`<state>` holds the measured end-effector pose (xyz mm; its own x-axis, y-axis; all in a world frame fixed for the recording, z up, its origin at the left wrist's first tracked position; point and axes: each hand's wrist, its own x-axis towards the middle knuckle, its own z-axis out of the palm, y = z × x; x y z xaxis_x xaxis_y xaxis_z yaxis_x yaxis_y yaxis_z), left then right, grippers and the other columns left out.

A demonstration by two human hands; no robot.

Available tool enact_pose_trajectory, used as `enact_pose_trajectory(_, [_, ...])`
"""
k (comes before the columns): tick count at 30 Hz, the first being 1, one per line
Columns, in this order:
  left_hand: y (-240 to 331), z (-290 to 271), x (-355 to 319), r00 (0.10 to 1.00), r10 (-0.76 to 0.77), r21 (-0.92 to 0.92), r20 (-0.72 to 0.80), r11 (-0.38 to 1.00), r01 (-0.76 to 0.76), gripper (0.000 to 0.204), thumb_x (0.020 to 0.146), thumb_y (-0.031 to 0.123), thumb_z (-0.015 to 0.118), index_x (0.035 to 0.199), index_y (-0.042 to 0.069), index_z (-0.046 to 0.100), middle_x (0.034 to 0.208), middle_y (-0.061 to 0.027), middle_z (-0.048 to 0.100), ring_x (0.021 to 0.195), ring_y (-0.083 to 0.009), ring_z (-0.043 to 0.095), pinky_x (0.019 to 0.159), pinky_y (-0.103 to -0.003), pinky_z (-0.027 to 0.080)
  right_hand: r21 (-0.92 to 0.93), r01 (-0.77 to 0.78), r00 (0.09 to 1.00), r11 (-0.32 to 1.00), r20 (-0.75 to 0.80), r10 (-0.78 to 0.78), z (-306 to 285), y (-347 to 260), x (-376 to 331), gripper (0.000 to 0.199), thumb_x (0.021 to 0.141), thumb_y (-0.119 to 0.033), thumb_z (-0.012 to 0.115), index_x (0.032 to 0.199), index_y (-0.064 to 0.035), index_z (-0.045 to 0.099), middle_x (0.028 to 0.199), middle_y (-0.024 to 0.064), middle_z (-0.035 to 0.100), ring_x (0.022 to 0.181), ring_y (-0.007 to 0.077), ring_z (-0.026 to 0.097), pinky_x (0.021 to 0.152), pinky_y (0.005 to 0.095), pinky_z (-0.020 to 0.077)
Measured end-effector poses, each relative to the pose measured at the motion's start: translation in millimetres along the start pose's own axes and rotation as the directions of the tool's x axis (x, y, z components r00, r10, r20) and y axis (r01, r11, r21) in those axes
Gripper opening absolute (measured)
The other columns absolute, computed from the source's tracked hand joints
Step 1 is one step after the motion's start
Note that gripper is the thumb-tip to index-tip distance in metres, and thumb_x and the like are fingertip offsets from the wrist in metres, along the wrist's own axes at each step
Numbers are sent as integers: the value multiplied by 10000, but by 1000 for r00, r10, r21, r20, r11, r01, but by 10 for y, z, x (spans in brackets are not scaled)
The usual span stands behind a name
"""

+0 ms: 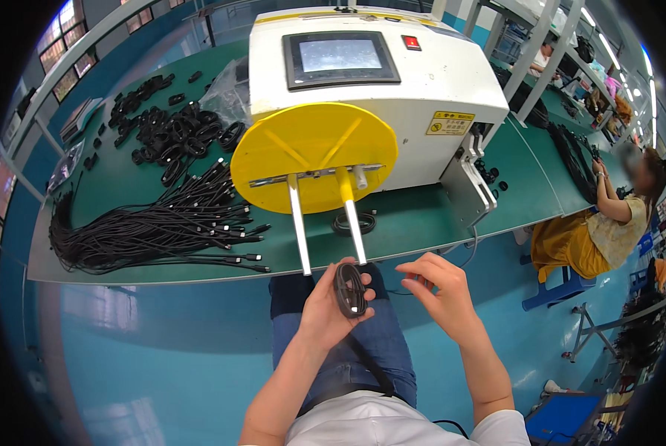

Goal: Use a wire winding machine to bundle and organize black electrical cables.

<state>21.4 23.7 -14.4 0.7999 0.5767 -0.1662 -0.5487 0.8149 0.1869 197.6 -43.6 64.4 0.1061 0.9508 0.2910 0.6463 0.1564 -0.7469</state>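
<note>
A coiled black cable [349, 290] rests in my left hand [325, 303], whose fingers are wrapped round it from beneath. A light connector end shows at the coil's lower part. To the right of it, my right hand [446, 293] is raised with bent fingers, thumb and fingertips slightly apart, and I see nothing in it. Just above my left hand, two metal rods [298, 223] stick out from a yellow round disc [314, 137] on the front of a white machine [422, 89]. Another coiled black cable [355, 223] lies on the table beneath the disc.
Left on the green table [415, 215] lie a bundle of straight black cables [147, 230] and a heap of coiled cables [177, 134]. The machine carries a screen [340, 58] and a metal bracket [470, 189]. At the right, another person [615, 215] sits handling cables.
</note>
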Motion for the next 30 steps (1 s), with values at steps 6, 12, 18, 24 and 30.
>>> enact_pose_trajectory(6, [10, -120, -63, 945, 188, 121, -266, 980, -161, 363, 975, 477, 352, 1066, 153, 487, 795, -68, 499, 621, -149, 459, 483, -264, 379, 82, 29, 991, 996, 131, -40, 318, 96, -135, 164, 777, 2, 661, 940, -17, 658, 740, 80, 562, 636, 183, 541, 570, 288, 441])
enact_pose_trajectory(12, [155, -175, -195, 950, 237, 215, -205, 958, -192, 403, 963, 511, 345, 1021, 138, 485, 737, -47, 454, 564, -119, 397, 427, -239, 319, 133, 30, 970, 991, 234, -61, 540, 50, -84, 128, 805, -29, 642, 933, -24, 655, 743, 95, 561, 639, 224, 550, 572, 322, 448])
enact_pose_trajectory(18, [599, -162, -418, 910, 401, 124, -103, 913, -388, 363, 978, 389, 397, 1211, 116, 451, 951, -111, 539, 719, -170, 495, 543, -280, 418, 200, 21, 953, 980, 292, -80, 708, 8, 94, 127, 803, -25, 642, 928, -17, 661, 721, 92, 555, 627, 212, 541, 567, 310, 434])
enact_pose_trajectory(24, [1107, 52, -672, 789, 608, 266, -86, 777, -570, 440, 951, 205, 473, 1361, 109, 345, 1169, -166, 522, 942, -231, 553, 715, -376, 501, 250, 27, 943, 968, 315, -108, 869, 125, 234, 138, 795, -35, 655, 931, -22, 671, 706, 91, 563, 609, 176, 527, 567, 284, 426])
enact_pose_trajectory(30, [2149, -65, -312, 622, 774, 668, -117, 525, -527, 553, 912, 105, 537, 1397, 96, 274, 1228, -162, 498, 1019, -255, 556, 801, -463, 514, 177, -33, 931, 984, 363, -34, 1050, 404, 235, 166, 796, -72, 667, 958, -38, 676, 745, 98, 609, 626, 174, 572, 589, 282, 453])
